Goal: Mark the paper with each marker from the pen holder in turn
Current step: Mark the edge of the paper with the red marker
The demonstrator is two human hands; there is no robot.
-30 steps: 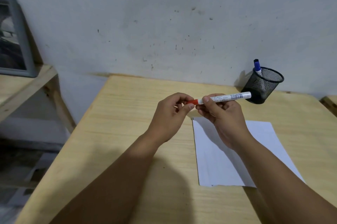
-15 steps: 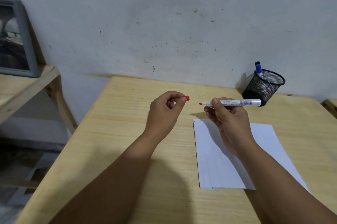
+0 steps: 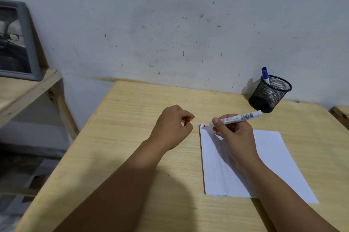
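- My left hand (image 3: 172, 128) curled around red cap (image 3: 187, 120), resting on table (image 3: 132, 137).
- My right hand (image 3: 234, 133) grips red marker (image 3: 236, 118); tip at far-left corner of paper (image 3: 268, 156).
- Blue marker (image 3: 265, 76) upright in mesh pen holder (image 3: 270, 94), far right.

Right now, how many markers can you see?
2. The red marker is in the right hand, tip at the paper's far-left corner. The blue marker stands in the mesh pen holder. The mesh may hide others.
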